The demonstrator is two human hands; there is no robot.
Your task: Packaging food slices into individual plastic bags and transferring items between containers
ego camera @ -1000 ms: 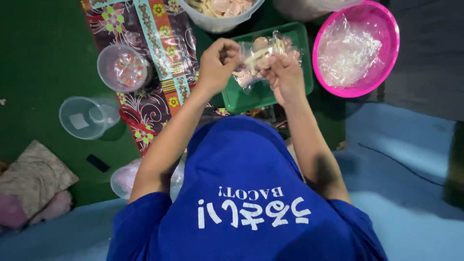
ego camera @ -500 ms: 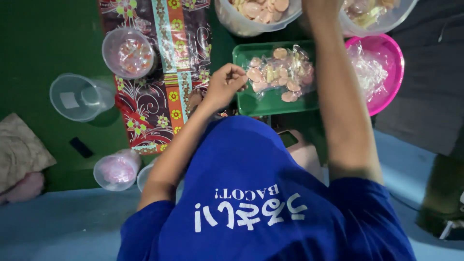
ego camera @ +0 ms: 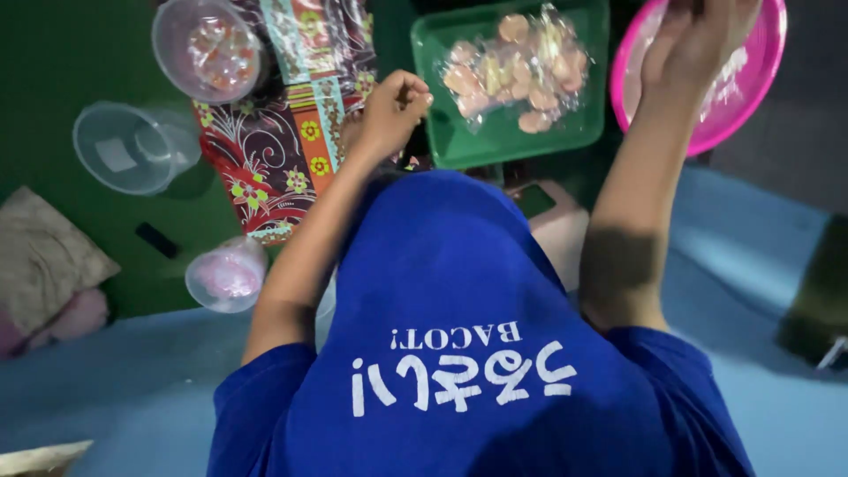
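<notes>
The left hand (ego camera: 393, 110) sits in the upper middle of the frame, curled into a loose fist; whether something small is inside, I cannot tell. Just to its right lies the green tray (ego camera: 508, 146), carrying a clear plastic bag of pinkish round pieces (ego camera: 517, 71). The right hand (ego camera: 698, 44) reaches into the pink basin (ego camera: 751, 97) at the upper right, fingers bent down over crumpled clear plastic; its grip is hidden. At the upper left, on patterned cloth (ego camera: 283, 150), stands a clear cup with reddish bits (ego camera: 208, 49). I judge the raised right forearm could brush the bag and spill the pieces off the tray.
</notes>
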